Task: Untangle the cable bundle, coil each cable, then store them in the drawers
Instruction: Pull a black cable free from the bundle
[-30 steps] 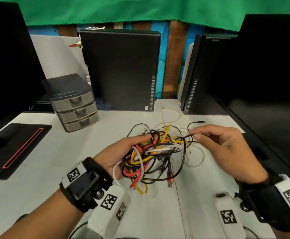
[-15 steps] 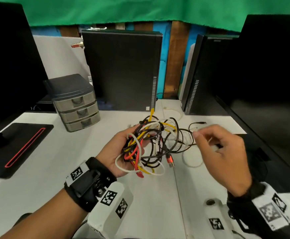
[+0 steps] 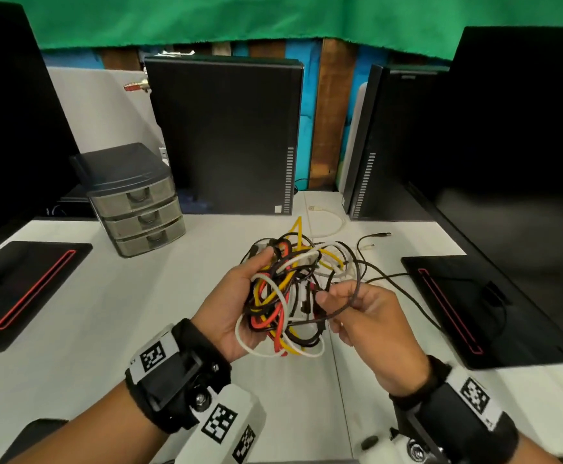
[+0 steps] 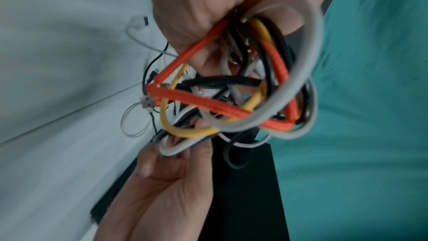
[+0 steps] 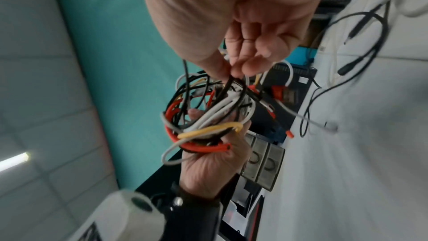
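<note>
A tangled cable bundle [image 3: 286,296] of white, yellow, orange and black cables hangs above the white table [image 3: 106,313]. My left hand [image 3: 239,296] grips it from the left, fingers curled round the mass [image 4: 231,98]. My right hand [image 3: 350,309] pinches a thin black cable [image 3: 357,286] at the bundle's right side, thumb against fingertips [image 5: 231,69]. That black cable trails off to the right across the table. A small grey three-drawer unit [image 3: 139,209] stands at the back left with its drawers pushed in.
A white cable [image 3: 330,222] and a black plug end [image 3: 378,235] lie loose on the table behind the bundle. Two black computer towers [image 3: 223,135] stand at the back. Black monitor bases [image 3: 29,286] with red stripes flank both sides [image 3: 467,306].
The bundle has been lifted and drawn nearer to me in my left hand. My right hand has moved in from the right and now pinches a black cable at the bundle.
</note>
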`<state>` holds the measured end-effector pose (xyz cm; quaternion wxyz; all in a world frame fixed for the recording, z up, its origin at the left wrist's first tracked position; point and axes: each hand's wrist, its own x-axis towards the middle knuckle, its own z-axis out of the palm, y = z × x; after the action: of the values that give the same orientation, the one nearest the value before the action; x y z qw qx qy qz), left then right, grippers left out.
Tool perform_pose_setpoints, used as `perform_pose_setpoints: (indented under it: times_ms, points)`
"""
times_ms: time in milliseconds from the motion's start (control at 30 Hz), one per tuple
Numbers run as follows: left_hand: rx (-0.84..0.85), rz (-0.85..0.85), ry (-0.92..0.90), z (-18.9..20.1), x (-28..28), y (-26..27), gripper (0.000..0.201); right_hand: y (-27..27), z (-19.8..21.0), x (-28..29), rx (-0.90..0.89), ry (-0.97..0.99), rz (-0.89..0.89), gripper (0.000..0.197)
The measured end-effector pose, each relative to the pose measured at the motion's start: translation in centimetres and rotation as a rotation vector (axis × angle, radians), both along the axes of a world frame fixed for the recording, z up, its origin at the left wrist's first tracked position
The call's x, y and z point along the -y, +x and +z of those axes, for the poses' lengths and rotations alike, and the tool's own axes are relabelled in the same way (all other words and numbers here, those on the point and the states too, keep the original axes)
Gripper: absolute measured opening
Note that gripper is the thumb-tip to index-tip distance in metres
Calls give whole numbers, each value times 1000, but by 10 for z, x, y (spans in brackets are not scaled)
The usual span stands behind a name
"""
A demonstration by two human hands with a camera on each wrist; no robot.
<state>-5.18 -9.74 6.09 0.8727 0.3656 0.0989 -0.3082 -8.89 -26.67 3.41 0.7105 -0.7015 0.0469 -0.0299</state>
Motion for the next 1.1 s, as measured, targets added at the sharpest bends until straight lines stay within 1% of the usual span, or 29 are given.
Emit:
perform_pose_setpoints:
  times_ms: [100, 167, 233, 333, 367, 400, 467, 500, 567, 600, 633, 700, 767, 800, 833, 900, 967, 1000, 1067, 1100]
  points:
    - [-7, 115, 68, -1, -8, 8, 49, -3, -1, -1, 68, -106, -8, 18]
    - [44, 171, 95, -2, -13, 14, 50, -3, 2, 1, 113, -139, -55, 17]
    - [80, 238, 106, 0, -18, 20, 47, -3, 4, 4, 109, -87, -90, 18]
    - [113, 393, 108, 2, -30, 33, 43, -3, 15, 10, 78, 92, -107, 27]
    - [118, 445, 105, 2, -36, 37, 43, -6, 19, 10, 89, 157, -82, 26]
    - [122, 482, 103, 1, -41, 40, 46, -9, 24, 9, 114, 211, -28, 21]
    - [106, 529, 117, -2, -47, 44, 47, -15, 31, 5, 154, 305, 150, 8]
    - [96, 532, 128, -4, -47, 44, 44, -16, 32, 5, 151, 369, 248, 8]
    - [90, 514, 161, -8, -46, 43, 40, -16, 35, 10, 82, 590, 411, 18]
    - [87, 502, 177, -9, -44, 43, 40, -16, 39, 14, 55, 684, 459, 26]
    - [85, 491, 185, -10, -43, 43, 40, -16, 43, 18, 53, 742, 488, 39]
    - [77, 473, 191, -11, -40, 41, 40, -14, 51, 28, 113, 715, 490, 71]
    - [57, 461, 187, -11, -38, 40, 41, -11, 60, 36, 259, 574, 451, 89]
    - [56, 459, 183, -11, -38, 40, 41, -10, 63, 39, 355, 450, 414, 94]
    - [64, 460, 178, -9, -37, 40, 41, -9, 66, 42, 459, 280, 343, 94]
    - [80, 476, 171, -7, -36, 40, 38, -6, 68, 47, 662, -187, 107, 83]
    - [102, 526, 180, -5, -36, 42, 36, -1, 66, 55, 837, -693, -149, 79]
    - [110, 565, 192, -5, -37, 43, 35, 1, 65, 59, 895, -878, -263, 77]
    - [118, 651, 220, -7, -42, 46, 34, 4, 67, 68, 967, -1107, -508, 68]
    - [120, 686, 234, -7, -45, 48, 35, 6, 68, 73, 956, -1172, -609, 66]
